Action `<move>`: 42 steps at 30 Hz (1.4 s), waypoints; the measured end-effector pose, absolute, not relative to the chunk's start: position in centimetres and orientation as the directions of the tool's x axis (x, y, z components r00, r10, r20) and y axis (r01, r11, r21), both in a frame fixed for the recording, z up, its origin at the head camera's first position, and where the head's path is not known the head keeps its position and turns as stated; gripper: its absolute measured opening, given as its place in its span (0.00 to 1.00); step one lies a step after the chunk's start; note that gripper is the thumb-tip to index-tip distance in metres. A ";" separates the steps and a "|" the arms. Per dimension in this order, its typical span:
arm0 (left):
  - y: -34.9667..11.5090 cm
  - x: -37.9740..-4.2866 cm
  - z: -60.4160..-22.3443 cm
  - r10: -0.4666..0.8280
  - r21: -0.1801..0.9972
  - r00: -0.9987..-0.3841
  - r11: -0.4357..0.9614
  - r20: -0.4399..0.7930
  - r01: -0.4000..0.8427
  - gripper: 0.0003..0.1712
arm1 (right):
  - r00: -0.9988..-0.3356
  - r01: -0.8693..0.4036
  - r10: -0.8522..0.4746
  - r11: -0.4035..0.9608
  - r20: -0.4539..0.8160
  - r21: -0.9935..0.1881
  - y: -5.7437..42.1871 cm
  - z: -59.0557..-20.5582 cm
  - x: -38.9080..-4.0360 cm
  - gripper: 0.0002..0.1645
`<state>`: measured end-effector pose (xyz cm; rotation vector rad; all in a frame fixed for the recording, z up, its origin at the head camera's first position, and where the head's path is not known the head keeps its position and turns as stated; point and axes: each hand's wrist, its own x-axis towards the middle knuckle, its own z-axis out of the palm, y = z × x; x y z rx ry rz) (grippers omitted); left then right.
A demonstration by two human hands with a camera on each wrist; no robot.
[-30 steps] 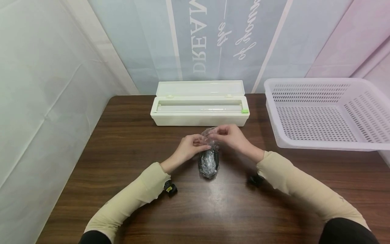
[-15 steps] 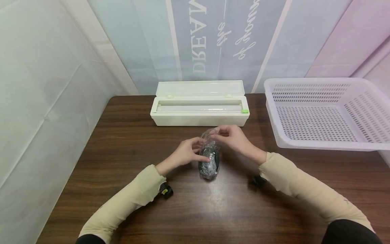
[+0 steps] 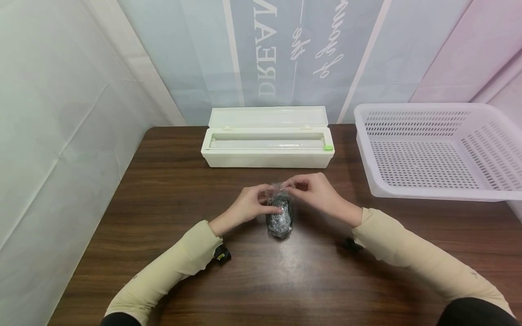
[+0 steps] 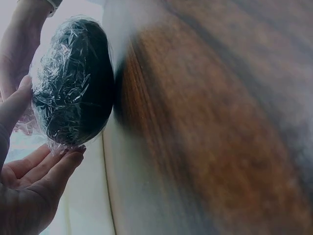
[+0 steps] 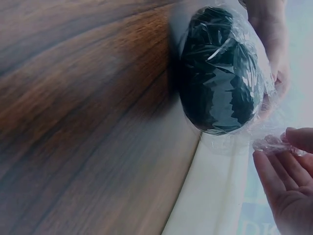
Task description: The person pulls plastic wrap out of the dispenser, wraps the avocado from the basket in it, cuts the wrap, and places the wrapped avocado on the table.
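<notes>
A dark, smooth oval object (image 3: 280,222) wrapped in crinkled clear cling film sits on the table, its long side pointing away from me. My left hand (image 3: 246,204) holds it from the left, thumb on its top and fingers around the far end. On the other side, my right hand (image 3: 320,194) pinches the loose end of the cling film (image 5: 270,142) between thumb and fingers. In the left wrist view the film lies tight and wrinkled over the oval object (image 4: 73,81). The loose film gathers at its far end.
Behind the hands stands a white cling film dispenser (image 3: 268,160) with its lid up, a roll inside and a green slider (image 3: 328,148) at the right. A white perforated basket (image 3: 369,174) is at the back right. A fabric wall closes the left side.
My left hand has shifted its thumb from the loose film down onto the wrapped object. My right hand has drawn the film end nearer, and the raised film now stands shorter.
</notes>
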<state>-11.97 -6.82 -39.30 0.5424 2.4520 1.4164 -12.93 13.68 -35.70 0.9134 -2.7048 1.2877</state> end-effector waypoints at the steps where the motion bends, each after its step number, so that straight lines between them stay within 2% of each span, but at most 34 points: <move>1: -6.8 -12.0 -39.3 0.443 0.861 -0.896 0.465 -0.024 0.206 0.34 | -0.819 -0.522 -0.513 0.479 0.257 -0.706 13.7 -35.8 -12.8 0.06; 6: -7.0 -12.0 -39.3 0.466 0.804 -0.883 0.505 0.052 0.314 0.29 | -0.751 -0.603 -0.578 0.402 0.320 -0.690 14.1 -36.4 -12.6 0.07; 13: -7.0 -12.0 -39.3 0.487 0.838 -0.873 0.459 0.041 0.295 0.28 | -0.624 -0.734 -0.654 0.304 0.428 -0.607 14.5 -37.1 -12.3 0.10; 17: -7.1 -11.8 -39.3 0.494 0.773 -0.865 0.512 0.092 0.375 0.28 | -0.567 -0.787 -0.683 0.283 0.461 -0.549 14.6 -37.5 -12.1 0.10; 23: -7.4 -11.2 -38.8 0.542 0.633 -0.789 0.511 0.288 0.582 0.24 | -0.523 -0.823 -0.705 0.271 0.480 -0.499 14.7 -37.7 -12.0 0.09; 27: -7.7 -10.9 -38.1 0.597 0.582 -0.739 0.495 0.312 0.646 0.21 | -0.486 -0.847 -0.734 0.263 0.474 -0.462 14.8 -37.8 -11.9 0.11; 32: -8.2 -10.3 -37.6 0.680 0.523 -0.689 0.503 0.252 0.688 0.22 | -0.483 -0.849 -0.747 0.272 0.456 -0.453 15.0 -38.1 -11.8 0.13; 38: -8.6 -9.5 -37.5 0.751 0.453 -0.637 0.512 0.176 0.730 0.33 | -0.511 -0.826 -0.766 0.312 0.391 -0.469 15.6 -38.2 -11.2 0.19; 42: -8.6 -9.2 -37.5 0.776 0.415 -0.613 0.513 0.151 0.751 0.39 | -0.496 -0.836 -0.798 0.332 0.342 -0.437 15.9 -38.3 -10.9 0.25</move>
